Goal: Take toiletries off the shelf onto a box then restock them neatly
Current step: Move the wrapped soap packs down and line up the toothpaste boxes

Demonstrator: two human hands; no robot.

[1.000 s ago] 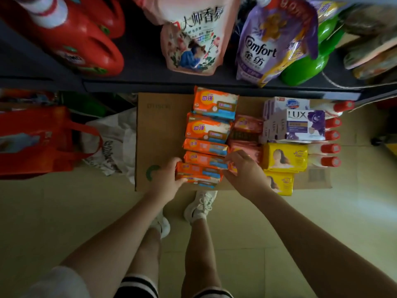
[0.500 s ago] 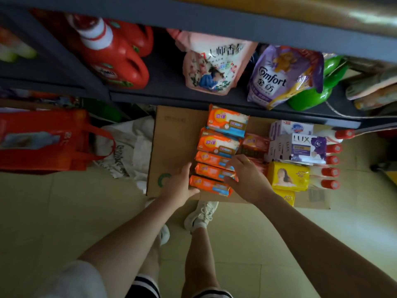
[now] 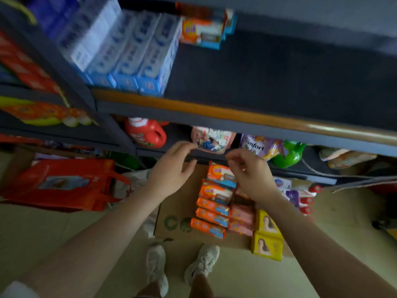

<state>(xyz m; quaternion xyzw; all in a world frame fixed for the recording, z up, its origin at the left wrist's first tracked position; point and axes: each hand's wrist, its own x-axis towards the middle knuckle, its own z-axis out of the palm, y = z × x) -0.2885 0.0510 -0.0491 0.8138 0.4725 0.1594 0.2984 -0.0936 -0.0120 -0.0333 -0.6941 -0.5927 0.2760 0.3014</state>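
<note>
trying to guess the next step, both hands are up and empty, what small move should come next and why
Probably reach up to the orange soap packs at the back of the upper shelf and take one. Both the left hand and right hand hold nothing, and matching orange packs already lie in a row on the box.

Free room: dark shelf (image 3: pixel 279 78) board, centre and upper right.
Obstacles: blue boxes (image 3: pixel 133 52) upper left; orange packs (image 3: pixel 204 33) top centre.

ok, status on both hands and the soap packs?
Left hand and right hand raised, empty, fingers loosely curled. Orange soap packs rowed on cardboard box; a few on upper shelf. Nothing in the way.
</note>
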